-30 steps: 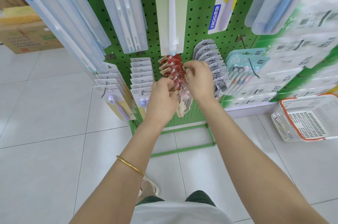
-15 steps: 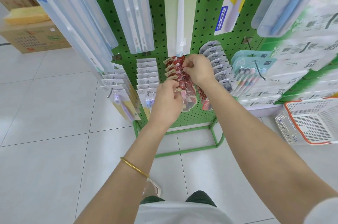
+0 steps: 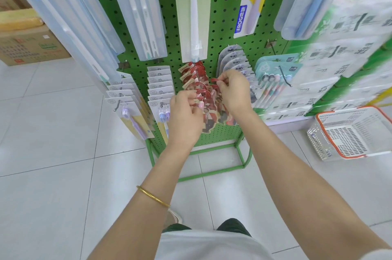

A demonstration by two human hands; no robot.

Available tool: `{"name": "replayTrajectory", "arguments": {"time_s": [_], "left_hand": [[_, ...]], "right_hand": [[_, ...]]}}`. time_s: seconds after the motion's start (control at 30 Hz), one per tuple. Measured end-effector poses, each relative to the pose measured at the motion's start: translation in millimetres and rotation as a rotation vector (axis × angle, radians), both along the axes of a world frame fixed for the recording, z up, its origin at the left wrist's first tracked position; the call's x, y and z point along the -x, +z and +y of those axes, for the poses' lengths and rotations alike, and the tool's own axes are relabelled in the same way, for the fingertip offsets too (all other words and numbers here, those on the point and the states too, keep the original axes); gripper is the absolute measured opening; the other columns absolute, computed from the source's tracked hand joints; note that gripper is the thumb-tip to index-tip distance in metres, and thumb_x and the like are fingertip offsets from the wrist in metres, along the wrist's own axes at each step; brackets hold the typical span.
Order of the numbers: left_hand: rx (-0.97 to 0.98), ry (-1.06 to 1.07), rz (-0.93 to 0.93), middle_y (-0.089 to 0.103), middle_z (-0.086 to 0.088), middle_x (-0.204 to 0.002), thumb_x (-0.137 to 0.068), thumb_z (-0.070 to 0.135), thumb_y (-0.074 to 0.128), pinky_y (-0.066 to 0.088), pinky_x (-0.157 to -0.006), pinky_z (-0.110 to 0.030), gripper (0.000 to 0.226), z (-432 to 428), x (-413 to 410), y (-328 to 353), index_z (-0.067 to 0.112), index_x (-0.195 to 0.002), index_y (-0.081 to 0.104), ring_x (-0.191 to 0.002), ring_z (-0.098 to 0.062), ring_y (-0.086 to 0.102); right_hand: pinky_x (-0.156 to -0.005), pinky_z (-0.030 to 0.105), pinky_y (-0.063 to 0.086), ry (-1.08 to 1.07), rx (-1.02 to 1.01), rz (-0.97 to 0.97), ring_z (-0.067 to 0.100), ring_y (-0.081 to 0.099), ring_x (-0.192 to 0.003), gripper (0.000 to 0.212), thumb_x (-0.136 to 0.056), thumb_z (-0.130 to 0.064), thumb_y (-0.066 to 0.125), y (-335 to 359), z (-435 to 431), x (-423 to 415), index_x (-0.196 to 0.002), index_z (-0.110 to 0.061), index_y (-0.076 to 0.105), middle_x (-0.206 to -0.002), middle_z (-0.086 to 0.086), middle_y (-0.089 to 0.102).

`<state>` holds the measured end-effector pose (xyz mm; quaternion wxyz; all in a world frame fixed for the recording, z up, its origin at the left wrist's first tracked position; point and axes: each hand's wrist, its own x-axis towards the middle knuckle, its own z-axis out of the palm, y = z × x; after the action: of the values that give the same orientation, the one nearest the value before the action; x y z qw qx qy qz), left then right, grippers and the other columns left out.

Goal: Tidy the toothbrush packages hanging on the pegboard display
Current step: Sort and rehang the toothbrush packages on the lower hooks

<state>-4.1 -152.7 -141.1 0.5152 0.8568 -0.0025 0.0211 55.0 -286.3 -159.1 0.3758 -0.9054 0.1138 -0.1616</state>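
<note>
A green pegboard (image 3: 224,15) stands in front of me with rows of toothbrush packages on hooks. In the lower middle hangs a stack of red toothbrush packages (image 3: 194,75). My left hand (image 3: 185,115) pinches the top of the front red package near the hook's tip. My right hand (image 3: 234,89) pinches the red top of another package just right of the stack. The lower parts of both packages hang behind my hands. White packages (image 3: 160,83) hang to the left and grey ones (image 3: 234,58) to the right.
Long toothbrush packs (image 3: 146,9) hang above. A white basket with an orange rim (image 3: 350,132) sits on the floor at right. Cardboard boxes (image 3: 27,45) stand at far left. The rack's green floor frame (image 3: 214,171) juts toward my feet on the tiled floor.
My right hand has drawn a red package off to the right of the stack. My left hand keeps its grip on the front package. The camera has moved closer to the rack.
</note>
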Motion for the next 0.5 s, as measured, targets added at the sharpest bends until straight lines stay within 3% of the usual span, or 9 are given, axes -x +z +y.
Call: {"name": "replayTrajectory", "arguments": {"time_s": [0.07,0.27,0.4,0.5], "left_hand": [[0.028,0.033,-0.055,0.046,-0.002,-0.111,-0.089,-0.002,0.046,0.040,-0.083,-0.018,0.029,-4.0,6.4,-2.3,0.011,-0.114,0.051,-0.085,0.000,0.049],[0.111,0.054,-0.132,0.054,-0.007,-0.105,-0.088,-0.003,0.046,0.046,-0.080,-0.024,0.023,-22.1,23.5,-11.3,0.014,-0.103,0.050,-0.090,-0.016,0.054],[0.146,-0.016,-0.110,0.053,-0.003,-0.102,-0.090,0.002,0.050,0.048,-0.080,-0.028,0.020,-41.1,37.3,-16.7,0.016,-0.105,0.050,-0.084,-0.011,0.053],[0.171,-0.114,-0.012,0.051,0.000,-0.113,-0.092,0.021,0.059,0.046,-0.088,-0.027,0.032,-56.2,47.2,-23.8,0.013,-0.121,0.050,-0.096,-0.008,0.053]], "right_hand": [[-0.071,0.031,0.048,-0.034,-0.038,-0.048,0.018,0.058,-0.077,0.008,-0.091,-0.005,0.055,0.0,-0.9,11.9,-0.087,-0.008,0.062,-0.083,0.003,0.062],[-0.071,0.037,0.051,-0.087,-0.118,-0.110,0.020,0.062,-0.075,0.010,-0.090,-0.006,0.055,5.0,-18.8,51.3,-0.085,-0.007,0.063,-0.079,0.005,0.064],[-0.064,0.006,0.041,-0.090,-0.216,-0.117,-0.007,0.054,-0.065,0.010,-0.090,-0.003,0.056,13.6,-44.0,83.4,-0.087,-0.012,0.060,-0.074,-0.008,0.060],[-0.061,0.008,0.040,-0.057,-0.318,-0.082,-0.003,0.051,-0.062,0.013,-0.090,-0.001,0.056,19.4,-64.3,103.4,-0.089,-0.012,0.063,-0.070,-0.013,0.055]]}}
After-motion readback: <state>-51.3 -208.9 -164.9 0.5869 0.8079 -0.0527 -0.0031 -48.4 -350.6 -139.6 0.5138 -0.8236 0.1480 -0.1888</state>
